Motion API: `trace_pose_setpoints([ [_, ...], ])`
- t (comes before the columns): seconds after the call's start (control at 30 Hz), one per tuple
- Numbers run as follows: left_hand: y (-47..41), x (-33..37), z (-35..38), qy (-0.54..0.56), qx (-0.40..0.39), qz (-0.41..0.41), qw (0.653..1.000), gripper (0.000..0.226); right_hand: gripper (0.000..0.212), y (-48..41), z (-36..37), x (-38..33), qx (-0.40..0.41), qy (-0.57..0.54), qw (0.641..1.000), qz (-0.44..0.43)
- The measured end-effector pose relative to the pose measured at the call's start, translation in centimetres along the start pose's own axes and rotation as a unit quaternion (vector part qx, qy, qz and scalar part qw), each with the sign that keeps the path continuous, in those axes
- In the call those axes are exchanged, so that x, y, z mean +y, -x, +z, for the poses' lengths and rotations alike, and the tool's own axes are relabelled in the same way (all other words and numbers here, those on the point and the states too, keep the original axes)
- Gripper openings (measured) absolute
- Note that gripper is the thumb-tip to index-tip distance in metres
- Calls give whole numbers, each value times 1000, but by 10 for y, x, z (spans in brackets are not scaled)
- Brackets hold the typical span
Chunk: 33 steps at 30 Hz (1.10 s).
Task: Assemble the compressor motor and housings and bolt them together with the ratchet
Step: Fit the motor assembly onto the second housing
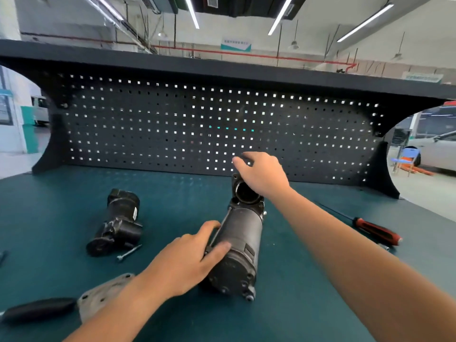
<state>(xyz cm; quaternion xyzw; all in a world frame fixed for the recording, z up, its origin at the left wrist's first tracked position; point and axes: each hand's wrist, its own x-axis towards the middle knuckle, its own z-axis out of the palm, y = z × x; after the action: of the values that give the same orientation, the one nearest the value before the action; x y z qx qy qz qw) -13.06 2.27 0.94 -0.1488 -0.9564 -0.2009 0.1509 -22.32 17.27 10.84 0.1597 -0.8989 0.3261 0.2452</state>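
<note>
- left hand (187, 262): grips the near end of the dark grey cylindrical metal motor (243, 238); thumb laid across its top; fingers curled on its left flank, against a long thin through-bolt (225, 218) that runs along the body.
- right hand (261, 174): fingers loosely bent and spread; nothing seen held; positioned over the black cast housing with a round open bore (244, 193); whether the palm touches the housing cannot be told.
- Motor: lies on its side at the centre of the teal matted surface (296, 280); long axis runs from near to far; the housing sits at its far end; bolt heads show on the near end cap.
- second black cast housing assembly (116, 223): lies on the surface left of the motor, well apart from it; a loose silver long bolt (129, 253) lies just beside its near end.
- grey flat metal cover plate with holes (103, 290): near left; partly hidden by the left forearm; a black rounded tool handle (39, 309) lies just beside its left edge; type of tool cannot be told.
- red-and-black-handled screwdriver (375, 230): lies on the surface right of the right forearm; shaft points far-left.
- black perforated back panel (172, 124): upright along the far edge of the surface.
</note>
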Motion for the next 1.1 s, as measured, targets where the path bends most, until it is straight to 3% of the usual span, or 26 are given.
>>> trace_pose_setpoints([
  [0.1,-1,-2,0,-8,-5,1,1000,53,42,-15,18,-3,-74,118,990,14],
  [0.2,-2,-2,1,-17,-5,7,1000,52,46,-19,30,2,-55,160,986,6],
  [0.33,-2,-4,7,-61,48,16,997,56,43,-13,40,10,5,103,995,4],
  [0.47,0,-2,9,-67,92,40,993,86,44,-10,34,14,30,61,998,-3],
  [0.53,-2,-1,13,13,67,42,997,74,45,-8,30,17,36,49,998,-6],
  [0.63,-1,8,20,171,49,45,983,32,46,-2,22,24,60,16,998,-2],
  [0.67,0,12,22,203,43,44,977,28,46,0,20,26,64,3,998,-1],
  [0.8,1,22,28,226,40,51,972,30,48,4,15,27,62,-23,998,-6],
  [0.93,2,27,28,201,31,55,978,46,47,6,17,26,75,-48,996,-4],
  [1.1,-1,41,32,196,48,55,978,44,44,8,6,45,108,-115,987,39],
])
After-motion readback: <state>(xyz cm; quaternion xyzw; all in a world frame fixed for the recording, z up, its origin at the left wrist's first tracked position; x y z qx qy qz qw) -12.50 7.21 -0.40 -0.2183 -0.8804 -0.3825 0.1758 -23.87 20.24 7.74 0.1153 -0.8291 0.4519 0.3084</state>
